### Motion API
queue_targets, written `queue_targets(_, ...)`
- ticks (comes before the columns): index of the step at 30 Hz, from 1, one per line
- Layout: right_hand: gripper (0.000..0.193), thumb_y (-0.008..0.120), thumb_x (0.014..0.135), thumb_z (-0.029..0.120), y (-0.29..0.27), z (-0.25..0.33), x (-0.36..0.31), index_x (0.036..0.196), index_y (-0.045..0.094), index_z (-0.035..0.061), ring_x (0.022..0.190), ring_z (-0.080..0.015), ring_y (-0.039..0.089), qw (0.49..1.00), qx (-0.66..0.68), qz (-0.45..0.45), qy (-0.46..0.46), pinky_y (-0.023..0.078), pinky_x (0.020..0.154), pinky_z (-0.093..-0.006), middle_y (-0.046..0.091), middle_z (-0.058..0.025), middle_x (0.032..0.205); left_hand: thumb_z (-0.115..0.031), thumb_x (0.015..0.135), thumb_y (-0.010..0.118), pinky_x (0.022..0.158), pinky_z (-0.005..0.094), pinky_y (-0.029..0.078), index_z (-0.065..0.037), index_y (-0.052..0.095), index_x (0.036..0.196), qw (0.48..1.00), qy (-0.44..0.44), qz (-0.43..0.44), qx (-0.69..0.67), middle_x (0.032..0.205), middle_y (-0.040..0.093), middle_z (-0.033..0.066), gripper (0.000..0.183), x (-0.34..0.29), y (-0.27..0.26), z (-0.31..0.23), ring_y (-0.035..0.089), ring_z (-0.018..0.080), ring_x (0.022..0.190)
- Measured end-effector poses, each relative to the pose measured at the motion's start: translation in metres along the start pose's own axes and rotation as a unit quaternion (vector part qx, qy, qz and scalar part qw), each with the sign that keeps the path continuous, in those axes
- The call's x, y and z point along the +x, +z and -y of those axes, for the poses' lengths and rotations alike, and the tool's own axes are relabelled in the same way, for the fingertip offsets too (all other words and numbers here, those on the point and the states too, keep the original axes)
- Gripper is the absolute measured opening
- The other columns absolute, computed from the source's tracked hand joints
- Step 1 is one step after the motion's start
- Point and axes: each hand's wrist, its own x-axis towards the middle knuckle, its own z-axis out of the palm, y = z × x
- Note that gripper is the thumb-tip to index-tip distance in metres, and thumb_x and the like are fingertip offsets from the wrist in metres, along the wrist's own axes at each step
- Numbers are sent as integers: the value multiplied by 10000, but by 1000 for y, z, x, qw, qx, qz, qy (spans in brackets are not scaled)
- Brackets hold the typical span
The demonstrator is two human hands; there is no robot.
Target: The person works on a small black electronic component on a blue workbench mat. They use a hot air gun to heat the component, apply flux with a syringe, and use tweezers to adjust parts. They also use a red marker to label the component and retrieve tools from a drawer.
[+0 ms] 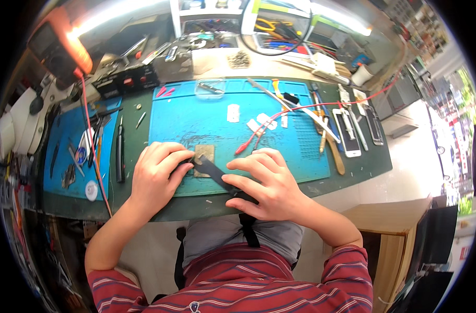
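Note:
Over the blue work mat (196, 125), my left hand (157, 172) pinches a small dark piece (190, 162) between thumb and fingertips; most of it is hidden. My right hand (266, 182) holds a flat black strap (212, 169), which looks like a watch strap, its free end slanting toward my left hand. Whether the strap joins the dark piece, I cannot tell. Beneath them lies a small tan square block (205, 153). Just beyond my right fingers rests a red test clip (242, 148) on a red lead.
Phones (346, 133), tweezers and a wooden-handled tool (333, 154) lie on the right. A black pen-shaped tool (120, 151) and a smaller blue mat (60, 156) are on the left. A clear box (210, 88) sits at the back; an orange multimeter (66, 44) stands far left.

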Motion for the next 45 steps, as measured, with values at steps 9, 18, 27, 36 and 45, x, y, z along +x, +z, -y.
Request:
queue_targets(9,428,617,829,-101,-54,-45,-63,1217,709,57,915,-304,621,947,-190,-174,194,512,795,-391,653,-124,1000,108,901,593,701,331,496,-8,676,1140,986,24,-93,-139,869,667,106,279,-2,-38,-44,635,225,786)
queue_targets(18,229,709,893,90,-88,-70,-56,1119,728,63,951,-297,634,910,-264,-145,286,510,838,-409,680,-94,1034,-441,973,712,648,318,529,-276,565,1413,768,231,-12,-597,1036,652,111,492,-22,-113,-138,600,216,767)
queue_targets(27,183,658,972,155,-118,-85,-65,1108,740,61,813,-212,682,859,-265,-189,396,522,738,-351,710,-93,920,-299,1015,672,599,286,513,-215,652,1167,765,248,-103,-585,993,645,95,174,-31,-93,-143,598,198,769)
queue_targets(36,343,733,912,386,-129,-146,-102,1019,734,60,874,-302,687,844,-267,-98,455,534,784,-400,708,-128,927,-140,986,689,622,325,561,24,664,1019,834,158,-184,-496,936,689,158,170,-50,-61,-89,673,216,727)
queue_targets(45,269,752,925,199,-131,-135,-122,1139,726,40,810,-229,700,813,-223,-308,442,535,741,-356,748,-126,968,-159,1092,495,600,263,500,45,708,1128,949,77,-115,-283,796,685,90,297,-30,-83,-44,627,153,651)
